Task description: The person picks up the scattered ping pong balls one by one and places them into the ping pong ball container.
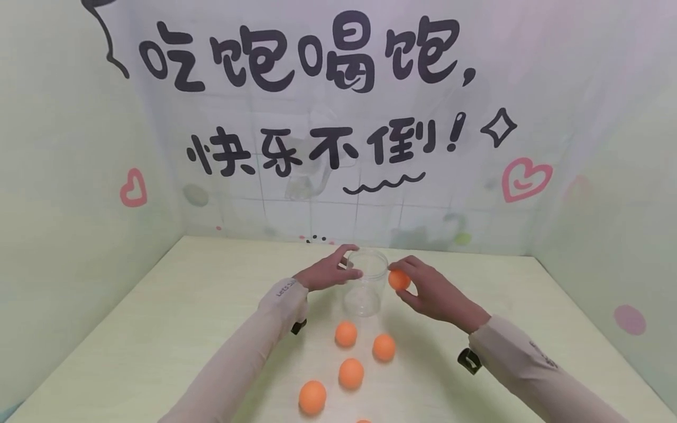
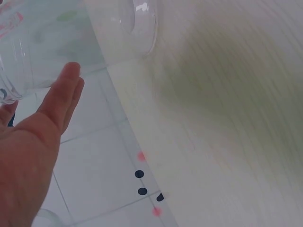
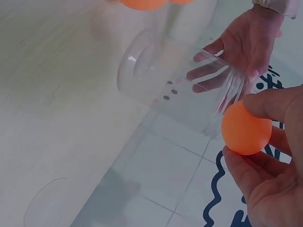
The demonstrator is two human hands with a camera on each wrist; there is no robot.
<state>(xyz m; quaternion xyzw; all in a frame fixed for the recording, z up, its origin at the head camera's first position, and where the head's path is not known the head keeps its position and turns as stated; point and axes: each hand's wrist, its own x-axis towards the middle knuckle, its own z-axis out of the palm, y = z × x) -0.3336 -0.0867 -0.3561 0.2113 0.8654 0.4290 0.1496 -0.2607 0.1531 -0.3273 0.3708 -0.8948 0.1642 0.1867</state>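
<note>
A clear, see-through jar (image 1: 362, 302) stands upright on the table, its inside showing no ball. My left hand (image 1: 329, 272) holds it near the rim, thumb at the front and fingers round the far side; in the left wrist view those fingers (image 2: 64, 97) lie along the jar wall. To the right of the rim, my right hand (image 1: 439, 294) pinches an orange ball (image 1: 399, 281) between thumb and fingers. The right wrist view shows this ball (image 3: 246, 128) beside the jar's mouth, just outside it.
Several loose orange balls lie on the table (image 1: 158, 329) in front of the jar, including one (image 1: 346, 333) close to its base and another (image 1: 312, 398) nearer me. A faint clear round outline (image 3: 47, 203) shows on the tabletop. A printed wall (image 1: 296, 217) rises behind.
</note>
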